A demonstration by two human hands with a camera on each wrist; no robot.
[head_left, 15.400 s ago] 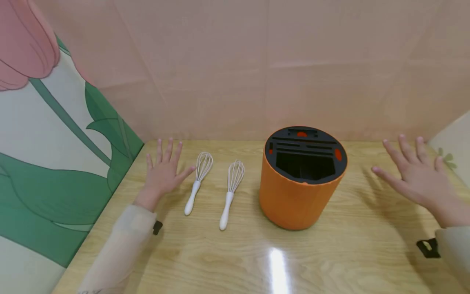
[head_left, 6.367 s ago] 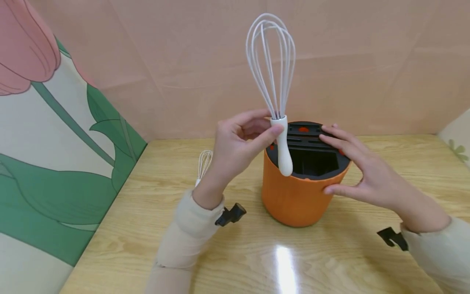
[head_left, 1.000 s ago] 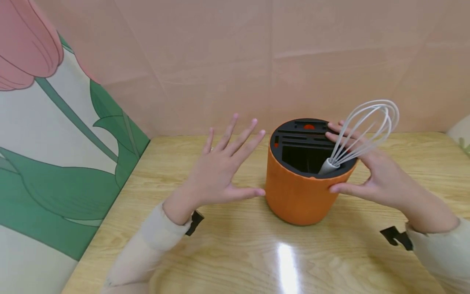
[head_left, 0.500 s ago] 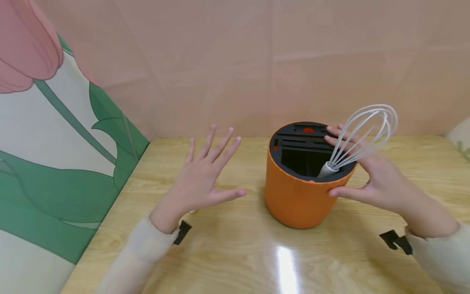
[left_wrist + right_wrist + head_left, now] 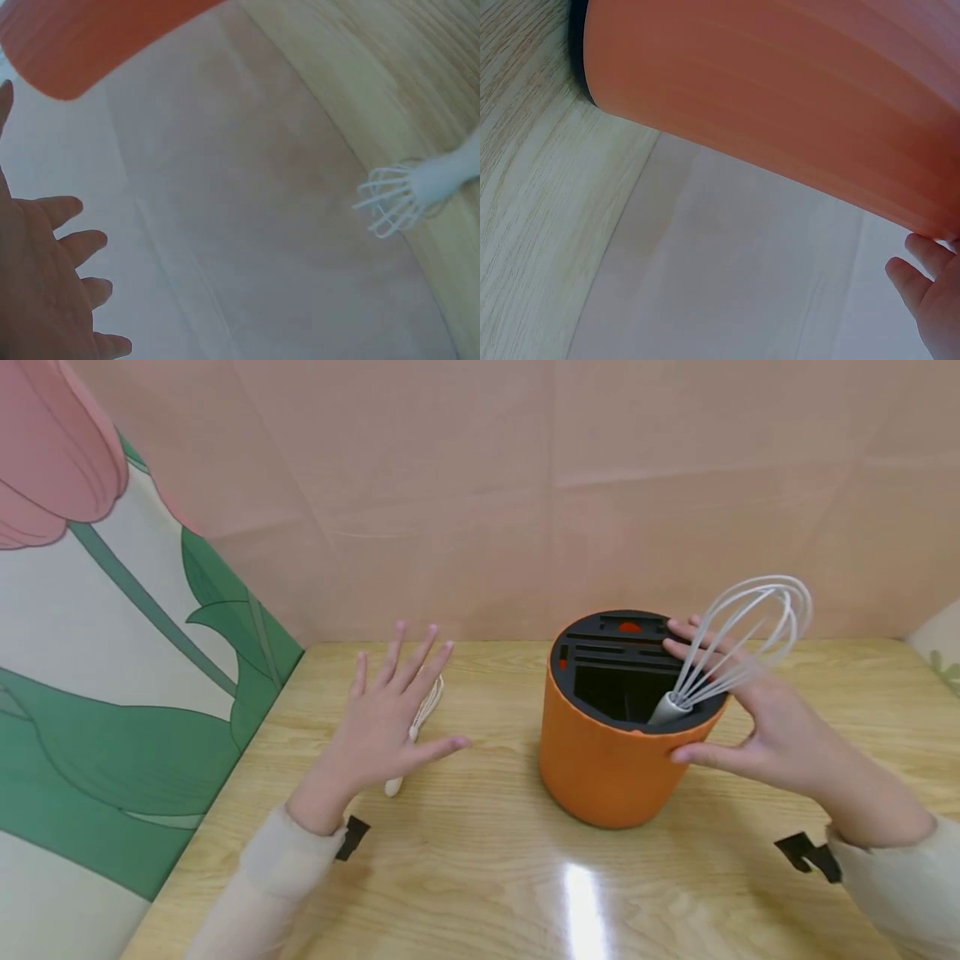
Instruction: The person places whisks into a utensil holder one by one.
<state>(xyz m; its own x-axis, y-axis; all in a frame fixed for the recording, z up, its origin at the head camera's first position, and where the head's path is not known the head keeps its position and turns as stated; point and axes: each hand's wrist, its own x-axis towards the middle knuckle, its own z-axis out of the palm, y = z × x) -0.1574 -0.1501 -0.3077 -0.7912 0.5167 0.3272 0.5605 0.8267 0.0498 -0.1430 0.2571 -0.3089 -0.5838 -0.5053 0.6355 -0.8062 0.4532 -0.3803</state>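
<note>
In the head view, my left hand (image 5: 378,727) hovers over the table at left, fingers spread, holding nothing. Partly behind it lies a white whisk (image 5: 427,706), its handle end showing below the hand; the left wrist view also shows this whisk (image 5: 397,196). An orange utensil holder (image 5: 607,777) with a slotted black top stands upright right of centre. A second white whisk (image 5: 750,639) leans to the right out of its large opening, handle down inside. My right hand (image 5: 772,727) holds the holder's right side, thumb on the front wall and fingers at the top edge, partly behind the wires.
The wooden table (image 5: 480,860) ends at a pink backdrop (image 5: 420,510) behind the holder. A floral panel (image 5: 97,760) borders the left side. Black wrist mounts (image 5: 810,856) stick out from both sleeves.
Since the earliest frame, one whisk has gone from the table into the holder, lifted by my left hand. Over the last second that empty hand moves left, uncovering the other whisk. The right hand stays put.
</note>
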